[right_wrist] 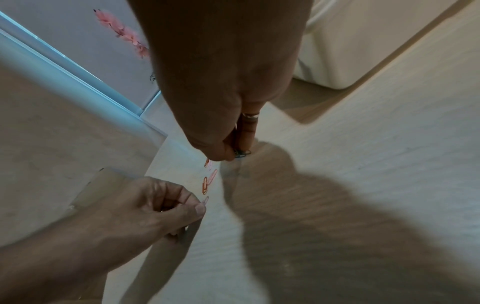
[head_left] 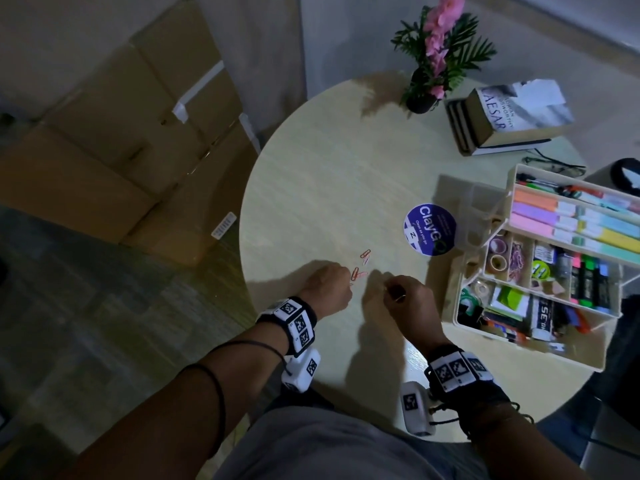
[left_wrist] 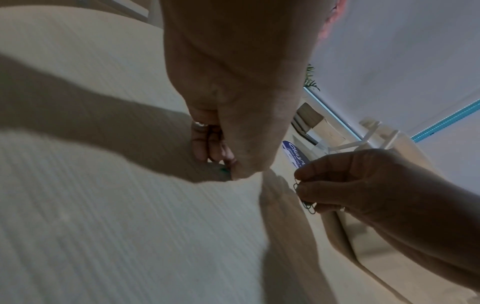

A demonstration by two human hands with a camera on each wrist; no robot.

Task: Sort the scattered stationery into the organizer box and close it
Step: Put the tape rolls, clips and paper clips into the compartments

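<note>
Loose pink and orange wire paper clips (head_left: 360, 266) on tabletop (head_left: 329, 188), touching left hand (head_left: 325, 289) fingertips, long axes pointing away; left apparently pinching one. Right hand (head_left: 407, 299) clutches dark clips (left_wrist: 305, 197); cream compartmented organizer box (head_left: 533, 348) open, further right.

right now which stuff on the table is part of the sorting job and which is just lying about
Part of the job:
- loose paper clips on the table
- paper clips in the right hand
- left hand, at the loose ones
- open organizer box

Just lying about:
- potted pink flower
- books
- round blue sticker
</note>
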